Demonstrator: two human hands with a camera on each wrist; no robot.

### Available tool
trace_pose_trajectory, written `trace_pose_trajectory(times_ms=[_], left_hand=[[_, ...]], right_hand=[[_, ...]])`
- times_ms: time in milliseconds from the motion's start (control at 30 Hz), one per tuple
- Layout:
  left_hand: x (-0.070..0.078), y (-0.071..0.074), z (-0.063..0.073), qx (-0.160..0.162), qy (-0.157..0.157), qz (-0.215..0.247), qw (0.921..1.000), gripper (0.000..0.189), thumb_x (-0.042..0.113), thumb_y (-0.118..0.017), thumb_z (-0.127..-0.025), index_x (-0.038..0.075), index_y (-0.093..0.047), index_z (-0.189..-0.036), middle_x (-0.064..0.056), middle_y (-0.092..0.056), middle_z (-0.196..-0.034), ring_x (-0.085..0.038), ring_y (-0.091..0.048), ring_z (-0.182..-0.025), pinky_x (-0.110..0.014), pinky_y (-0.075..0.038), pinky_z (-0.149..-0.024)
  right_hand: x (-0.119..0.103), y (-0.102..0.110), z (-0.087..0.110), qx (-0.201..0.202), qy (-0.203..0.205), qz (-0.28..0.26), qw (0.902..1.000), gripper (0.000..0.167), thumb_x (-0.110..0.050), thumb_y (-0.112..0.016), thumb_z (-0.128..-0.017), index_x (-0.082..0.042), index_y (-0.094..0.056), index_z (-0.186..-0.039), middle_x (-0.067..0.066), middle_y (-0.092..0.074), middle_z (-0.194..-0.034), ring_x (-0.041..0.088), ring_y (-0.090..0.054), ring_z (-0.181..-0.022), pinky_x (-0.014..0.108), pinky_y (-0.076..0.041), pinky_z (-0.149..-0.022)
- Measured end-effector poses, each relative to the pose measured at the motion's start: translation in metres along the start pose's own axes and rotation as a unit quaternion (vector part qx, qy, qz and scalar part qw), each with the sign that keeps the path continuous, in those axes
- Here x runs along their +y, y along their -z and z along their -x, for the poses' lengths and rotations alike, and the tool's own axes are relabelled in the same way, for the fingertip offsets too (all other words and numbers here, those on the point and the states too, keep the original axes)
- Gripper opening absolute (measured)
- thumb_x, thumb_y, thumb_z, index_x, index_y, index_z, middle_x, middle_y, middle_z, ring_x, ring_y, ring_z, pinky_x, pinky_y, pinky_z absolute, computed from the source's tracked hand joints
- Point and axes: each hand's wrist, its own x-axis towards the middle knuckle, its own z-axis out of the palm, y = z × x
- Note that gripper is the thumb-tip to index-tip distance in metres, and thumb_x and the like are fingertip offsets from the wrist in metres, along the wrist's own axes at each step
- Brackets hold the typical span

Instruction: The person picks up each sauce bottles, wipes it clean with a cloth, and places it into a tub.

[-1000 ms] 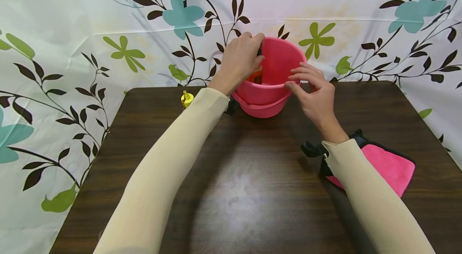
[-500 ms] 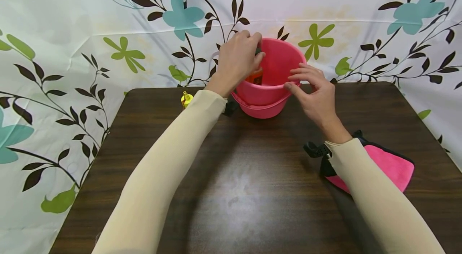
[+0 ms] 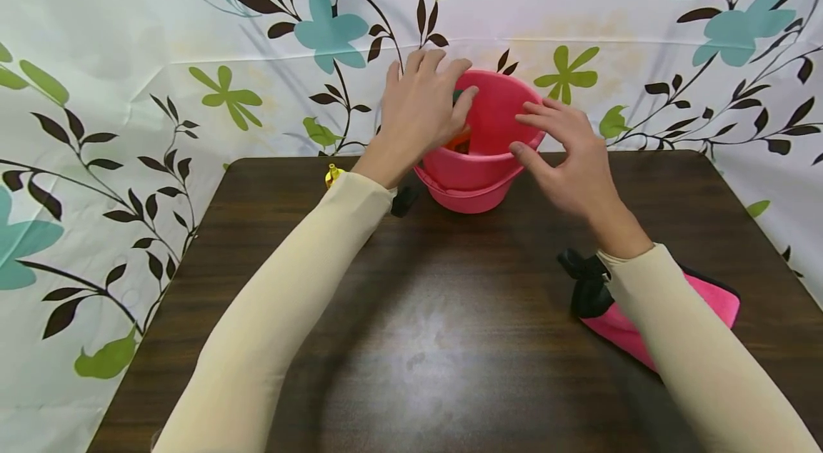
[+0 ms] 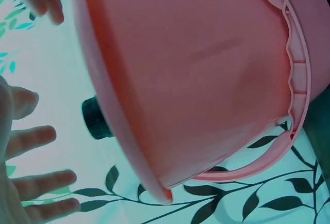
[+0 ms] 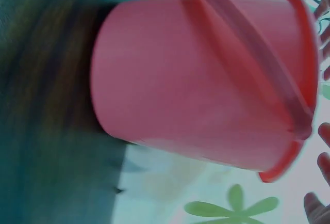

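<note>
A pink bucket [image 3: 472, 171] stands at the table's back edge, its handle [image 5: 252, 48] hanging down along the side. Inside it is an orange item [image 3: 459, 142], partly covered by the left hand. A ribbed black cap [image 4: 95, 118] pokes above the rim in the left wrist view. Over the bucket's left rim, my left hand [image 3: 421, 103] spreads its fingers, apart from the cap. My right hand [image 3: 569, 153] hovers at the right rim with fingers loosely extended, holding nothing. The fingertips of both hands show past the rim in the right wrist view.
A yellow nozzle-topped container [image 3: 333, 174] stands left of the bucket, partly behind the left sleeve. On the right, a pink and black cloth item [image 3: 716, 299] lies under the right forearm. A floral curtain [image 3: 257, 117] hangs behind the dark wooden table [image 3: 411, 339].
My left hand has let go of the dark-capped item in the bucket and opened its fingers. My right hand has come off the rim and moved slightly right.
</note>
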Motion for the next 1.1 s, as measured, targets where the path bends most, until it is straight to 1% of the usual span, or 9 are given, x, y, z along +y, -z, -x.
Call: trace_pose_trajectory(times_ms=[100,167,300,400,600,733,833,933,1100], left_hand=[[-0.002,0.003,0.007,-0.011,0.01,-0.004,0.9999,0.064,0.056,-0.041,-0.107,0.036,-0.03,-0.167,-0.009,-0.025,-0.177,-0.033,-0.021,-0.164,-0.062,-0.015,-0.133],[-0.003,0.005,0.011,-0.014,0.016,-0.007,0.9998,0.066,0.058,-0.04,-0.107,0.038,-0.026,-0.168,-0.01,-0.019,-0.178,-0.036,-0.016,-0.165,-0.065,-0.012,-0.133],[-0.005,0.009,0.022,-0.018,0.026,-0.008,0.9995,0.067,0.059,-0.039,-0.107,0.04,-0.021,-0.169,-0.01,-0.012,-0.18,-0.038,-0.01,-0.166,-0.067,-0.008,-0.132],[-0.009,0.01,0.034,-0.016,0.031,-0.004,0.9994,0.069,0.06,-0.04,-0.106,0.041,-0.02,-0.169,-0.01,-0.01,-0.18,-0.039,-0.007,-0.167,-0.068,-0.007,-0.132],[-0.023,0.006,0.062,0.013,0.036,0.0,0.9993,0.069,0.059,-0.041,-0.106,0.039,-0.022,-0.169,-0.013,-0.013,-0.179,-0.042,-0.007,-0.166,-0.07,-0.006,-0.131],[-0.036,0.0,0.079,0.029,0.04,-0.003,0.9988,0.07,0.059,-0.042,-0.106,0.039,-0.022,-0.169,-0.016,-0.014,-0.178,-0.044,-0.009,-0.165,-0.072,-0.007,-0.13],[-0.045,-0.005,0.09,0.043,0.043,0.0,0.9981,0.068,0.059,-0.042,-0.105,0.038,-0.027,-0.168,-0.017,-0.016,-0.178,-0.045,-0.01,-0.164,-0.074,-0.008,-0.129],[-0.051,-0.009,0.099,0.058,0.041,0.004,0.9975,0.067,0.059,-0.043,-0.105,0.035,-0.032,-0.167,-0.017,-0.017,-0.178,-0.046,-0.011,-0.164,-0.075,-0.009,-0.128],[-0.054,-0.014,0.115,0.067,0.047,-0.004,0.9967,0.067,0.059,-0.043,-0.105,0.037,-0.031,-0.167,-0.016,-0.016,-0.178,-0.045,-0.01,-0.165,-0.073,-0.009,-0.13]], right_hand=[[-0.008,0.01,-0.004,-0.039,-0.001,0.034,0.9986,0.064,-0.033,-0.076,-0.092,-0.02,-0.059,-0.152,0.006,-0.05,-0.165,0.029,-0.035,-0.159,0.07,-0.041,-0.118],[-0.012,0.017,-0.006,-0.065,0.005,0.067,0.9956,0.07,-0.036,-0.075,-0.092,-0.023,-0.053,-0.157,0.008,-0.042,-0.17,0.034,-0.028,-0.161,0.072,-0.033,-0.122],[-0.019,0.029,-0.008,-0.106,0.018,0.139,0.9843,0.079,-0.046,-0.071,-0.092,-0.027,-0.042,-0.163,0.011,-0.029,-0.176,0.043,-0.015,-0.164,0.08,-0.014,-0.124],[-0.022,0.036,-0.006,-0.13,0.02,0.183,0.9742,0.082,-0.056,-0.066,-0.093,-0.031,-0.036,-0.166,0.009,-0.02,-0.179,0.044,-0.007,-0.166,0.084,-0.007,-0.122],[-0.027,0.044,0.005,-0.158,0.031,0.235,0.9586,0.088,-0.06,-0.067,-0.09,-0.035,-0.033,-0.167,0.009,-0.014,-0.18,0.05,0.0,-0.165,0.086,-0.006,-0.12],[-0.031,0.046,0.014,-0.178,0.035,0.255,0.9498,0.09,-0.061,-0.069,-0.089,-0.037,-0.031,-0.167,0.011,-0.014,-0.18,0.053,0.002,-0.164,0.086,-0.005,-0.12],[-0.033,0.046,0.02,-0.189,0.036,0.265,0.9447,0.09,-0.062,-0.069,-0.089,-0.038,-0.031,-0.167,0.011,-0.013,-0.18,0.054,0.002,-0.163,0.086,-0.006,-0.12],[-0.034,0.045,0.027,-0.197,0.037,0.27,0.9419,0.09,-0.062,-0.07,-0.089,-0.038,-0.03,-0.167,0.012,-0.011,-0.18,0.053,0.001,-0.163,0.086,-0.006,-0.12],[-0.033,0.041,0.044,-0.199,0.037,0.26,0.9441,0.092,-0.062,-0.071,-0.089,-0.037,-0.029,-0.168,0.011,-0.008,-0.18,0.054,0.0,-0.163,0.087,-0.009,-0.119]])
